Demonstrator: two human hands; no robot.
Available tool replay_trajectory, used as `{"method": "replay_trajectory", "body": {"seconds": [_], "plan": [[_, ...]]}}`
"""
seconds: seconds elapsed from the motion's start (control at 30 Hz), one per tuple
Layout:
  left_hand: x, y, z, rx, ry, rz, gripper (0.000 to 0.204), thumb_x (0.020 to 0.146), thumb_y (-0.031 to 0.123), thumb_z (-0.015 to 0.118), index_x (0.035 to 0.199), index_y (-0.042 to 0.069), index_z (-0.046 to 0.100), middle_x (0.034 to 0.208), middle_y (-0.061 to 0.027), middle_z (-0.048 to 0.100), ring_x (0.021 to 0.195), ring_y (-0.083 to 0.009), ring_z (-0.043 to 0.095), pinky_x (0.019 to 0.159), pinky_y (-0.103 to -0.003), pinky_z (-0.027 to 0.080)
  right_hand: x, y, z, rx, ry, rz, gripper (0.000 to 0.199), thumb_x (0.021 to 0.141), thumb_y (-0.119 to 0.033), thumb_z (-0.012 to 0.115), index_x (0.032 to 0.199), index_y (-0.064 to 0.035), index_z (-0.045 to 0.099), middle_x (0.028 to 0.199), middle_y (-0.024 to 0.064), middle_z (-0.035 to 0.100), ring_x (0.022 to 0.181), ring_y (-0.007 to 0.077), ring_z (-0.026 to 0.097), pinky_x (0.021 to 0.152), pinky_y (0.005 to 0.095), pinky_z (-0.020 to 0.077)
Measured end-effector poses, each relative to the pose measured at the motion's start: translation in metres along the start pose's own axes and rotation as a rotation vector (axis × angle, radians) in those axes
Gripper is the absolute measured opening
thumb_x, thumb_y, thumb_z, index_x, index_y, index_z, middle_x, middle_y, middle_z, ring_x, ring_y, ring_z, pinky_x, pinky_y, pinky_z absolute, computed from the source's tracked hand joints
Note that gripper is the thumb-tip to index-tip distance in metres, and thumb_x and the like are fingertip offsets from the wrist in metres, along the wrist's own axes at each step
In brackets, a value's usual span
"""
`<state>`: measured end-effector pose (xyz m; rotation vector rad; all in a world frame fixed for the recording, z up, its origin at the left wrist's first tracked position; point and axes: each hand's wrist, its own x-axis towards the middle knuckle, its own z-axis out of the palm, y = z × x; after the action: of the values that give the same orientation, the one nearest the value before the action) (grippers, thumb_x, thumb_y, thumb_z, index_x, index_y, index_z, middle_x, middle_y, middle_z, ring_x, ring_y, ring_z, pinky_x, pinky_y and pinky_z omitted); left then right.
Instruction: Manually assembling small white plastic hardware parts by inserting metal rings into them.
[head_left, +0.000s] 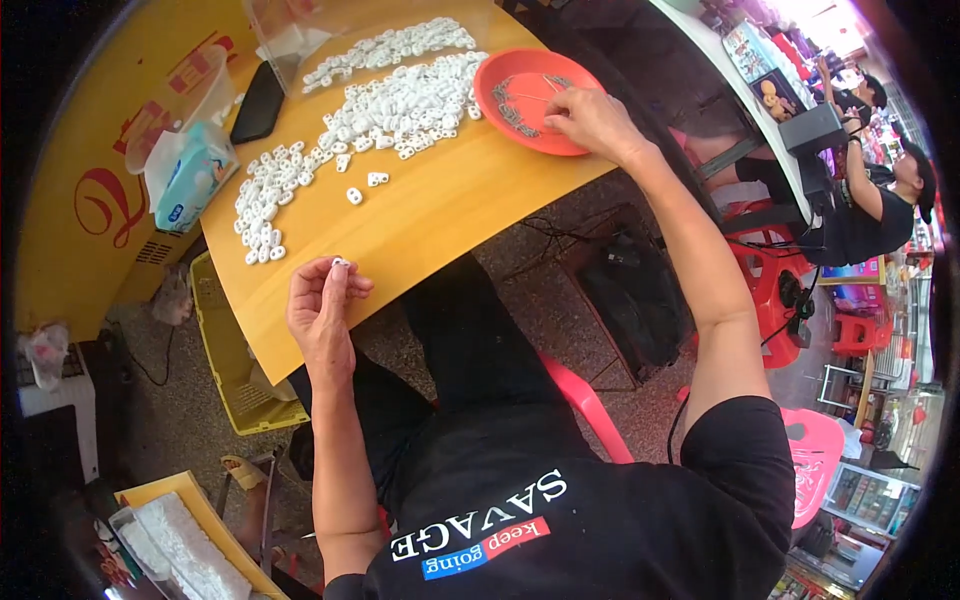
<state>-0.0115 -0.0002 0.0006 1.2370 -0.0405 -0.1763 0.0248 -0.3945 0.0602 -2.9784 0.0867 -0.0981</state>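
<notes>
While the left hand (pixel 320 305) pinches one small white plastic piece (pixel 341 263) between closed fingers just off the worktop (pixel 450 215) edge at centre left, a slip would drop it floorward. Upper centre, the right hand (pixel 592 118) picks among metal clips (pixel 515 105) in the orange dish (pixel 560 140), fingers curled; whether it grips one is unclear. White pieces (pixel 400 100) crowd the upper worktop; bare room lies near the edge.

The left hand (pixel 320 305) is raised close to the body, forearm upright, its fingertips pinched together. The right arm stretches far forward, nearly straight, and the right hand (pixel 592 118) is palm down with its fingers curled downward.
</notes>
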Motion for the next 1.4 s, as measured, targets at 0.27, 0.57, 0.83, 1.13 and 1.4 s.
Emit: {"method": "replay_trajectory", "body": {"seconds": [0.27, 0.57, 0.83, 1.13, 1.4], "plan": [[-0.004, 0.003, -0.003, -0.004, 0.003, -0.001, 0.014, 0.094, 0.011, 0.060, 0.105, 0.002, 0.057, 0.092, -0.0066, 0.064, 0.077, -0.0144, 0.062, 0.072, -0.026, 0.051, 0.008, 0.001, 0.013, -0.009, -0.036, -0.057, 0.020, 0.085, -0.023, 0.061, 0.087, -0.0042, 0.067, 0.087, 0.0165, 0.069, 0.088, 0.0338, 0.066, 0.081, 0.0446, 0.0508], [-0.001, 0.015, 0.010, -0.187, -0.018, -0.033, 0.016, 0.092, 0.008, 0.062, 0.103, -0.002, 0.058, 0.092, -0.0093, 0.064, 0.077, -0.0160, 0.064, 0.071, -0.027, 0.052, -0.008, -0.052, -0.009, 0.827, 0.198, -0.129, 0.023, 0.090, -0.012, 0.063, 0.109, 0.0001, 0.065, 0.089, 0.0040, 0.068, 0.071, 0.0091, 0.063, 0.066, 0.0221, 0.0506], [-0.019, 0.039, 0.020, -0.252, -0.064, -0.035, 0.016, 0.092, 0.008, 0.063, 0.102, -0.002, 0.058, 0.090, -0.0103, 0.065, 0.076, -0.0169, 0.065, 0.070, -0.027, 0.052, -0.054, -0.190, 0.018, 1.556, -0.101, -0.159, 0.015, 0.091, -0.008, 0.064, 0.100, 0.0037, 0.065, 0.085, 0.0058, 0.067, 0.068, 0.0085, 0.058, 0.065, 0.0214, 0.0478], [-0.030, 0.050, 0.019, -0.302, -0.087, 0.020, 0.015, 0.092, 0.009, 0.063, 0.100, -0.003, 0.058, 0.085, -0.0105, 0.065, 0.073, -0.0161, 0.065, 0.068, -0.026, 0.053, -0.071, -0.237, 0.031, 1.793, -0.178, -0.074, 0.018, 0.090, -0.016, 0.068, 0.096, 0.0004, 0.066, 0.079, 0.0013, 0.062, 0.065, 0.0061, 0.053, 0.061, 0.0195, 0.0447], [-0.034, 0.050, 0.017, -0.299, -0.106, 0.058, 0.014, 0.091, 0.007, 0.065, 0.099, -0.003, 0.058, 0.086, -0.0101, 0.066, 0.073, -0.0150, 0.065, 0.068, -0.026, 0.053, -0.077, -0.243, 0.028, 1.820, -0.176, -0.045, 0.019, 0.091, -0.019, 0.067, 0.095, -0.0004, 0.066, 0.079, 0.0008, 0.062, 0.065, 0.0062, 0.052, 0.060, 0.0199, 0.0443]]}}
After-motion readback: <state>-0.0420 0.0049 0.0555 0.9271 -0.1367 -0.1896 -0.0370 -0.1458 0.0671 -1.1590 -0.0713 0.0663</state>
